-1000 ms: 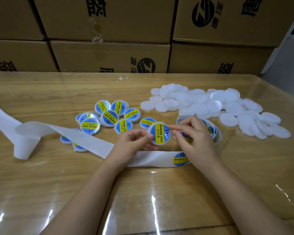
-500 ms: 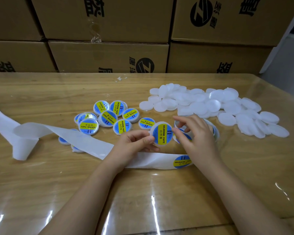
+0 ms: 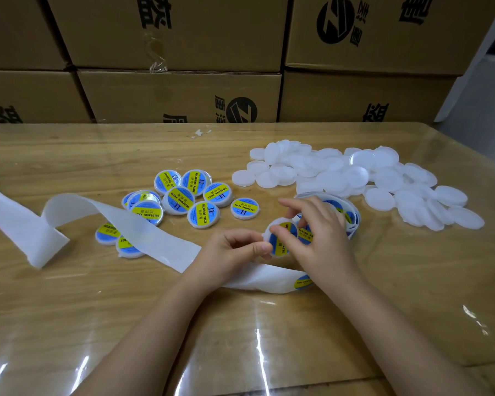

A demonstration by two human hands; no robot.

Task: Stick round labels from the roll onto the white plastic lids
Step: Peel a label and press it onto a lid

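Lid faces camera, stripe near-upright; left hand pinches its edge, right hand grips it, thumb now over the face.

The table is light wood under a glossy clear film. The plain lids are matt white plastic; the labels seem glossy; the backing strip is translucent paper; the boxes are cardboard.
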